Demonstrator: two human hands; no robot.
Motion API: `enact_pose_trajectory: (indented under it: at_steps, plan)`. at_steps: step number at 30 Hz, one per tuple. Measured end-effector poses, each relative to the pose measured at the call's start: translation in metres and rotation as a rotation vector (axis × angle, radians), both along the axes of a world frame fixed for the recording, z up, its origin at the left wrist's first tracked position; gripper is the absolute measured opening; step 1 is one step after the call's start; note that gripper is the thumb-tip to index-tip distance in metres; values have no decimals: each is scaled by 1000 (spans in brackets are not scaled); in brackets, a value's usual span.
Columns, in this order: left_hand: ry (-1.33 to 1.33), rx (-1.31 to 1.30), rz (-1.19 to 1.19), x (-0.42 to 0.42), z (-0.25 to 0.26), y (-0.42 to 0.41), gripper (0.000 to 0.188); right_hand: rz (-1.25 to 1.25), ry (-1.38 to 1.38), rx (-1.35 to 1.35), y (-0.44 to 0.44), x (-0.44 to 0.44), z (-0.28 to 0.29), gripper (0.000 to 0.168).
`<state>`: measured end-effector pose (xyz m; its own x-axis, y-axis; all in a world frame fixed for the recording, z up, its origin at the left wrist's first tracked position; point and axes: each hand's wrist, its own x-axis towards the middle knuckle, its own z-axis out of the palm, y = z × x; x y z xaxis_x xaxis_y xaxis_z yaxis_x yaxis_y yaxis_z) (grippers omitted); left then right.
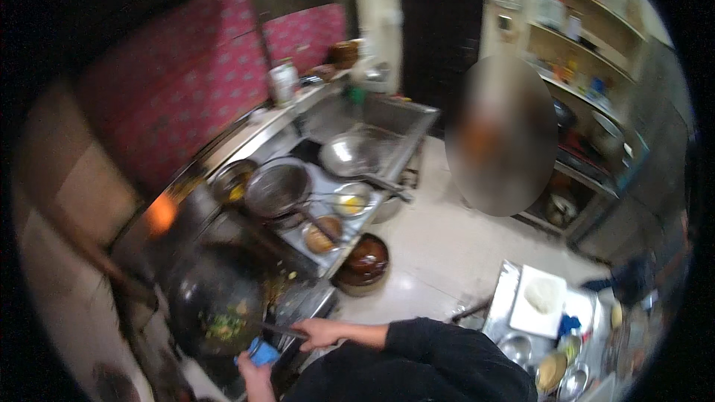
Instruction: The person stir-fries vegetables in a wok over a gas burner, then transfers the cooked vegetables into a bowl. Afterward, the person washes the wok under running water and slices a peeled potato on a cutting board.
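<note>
A large dark wok [215, 290] sits on the stove at the lower left, with chopped green and pale food [224, 325] in its bottom. My left hand [254, 367] grips a folded blue cloth [263, 352] at the wok's near rim. My right hand [317, 334] is closed around the handle of a long metal utensil [279, 328] that reaches into the wok; its head cannot be made out. An orange flame [161, 214] burns beyond the wok.
Beyond the stove, a steel counter holds a strainer [278, 190], a metal wok [349, 154] and bowls [352, 200]. A brown pot [364, 259] stands beside it. Several bowls and a white board [538, 301] lie on the right-hand table. A blurred shape stands further back.
</note>
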<state>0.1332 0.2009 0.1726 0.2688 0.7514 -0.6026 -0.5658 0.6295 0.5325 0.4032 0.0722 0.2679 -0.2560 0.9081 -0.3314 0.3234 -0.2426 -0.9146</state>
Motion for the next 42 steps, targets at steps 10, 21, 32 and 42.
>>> enact_pose_trajectory:
  at_steps: [10, 21, 32, 42]
  plan:
    - [8, -18, 255, -16, 62, -22, 24, 52, -673, 235, 36, -10, 62, 72]
    - [334, 135, 81, -48, 110, 21, 4, 74, -485, 345, 37, -14, 60, 73]
    - [284, 414, -234, -28, 241, 57, 52, -555, -484, 379, -90, 53, 170, 65]
    - [47, 693, -592, 171, 321, 51, 51, -729, -373, 377, -191, 91, 221, 63]
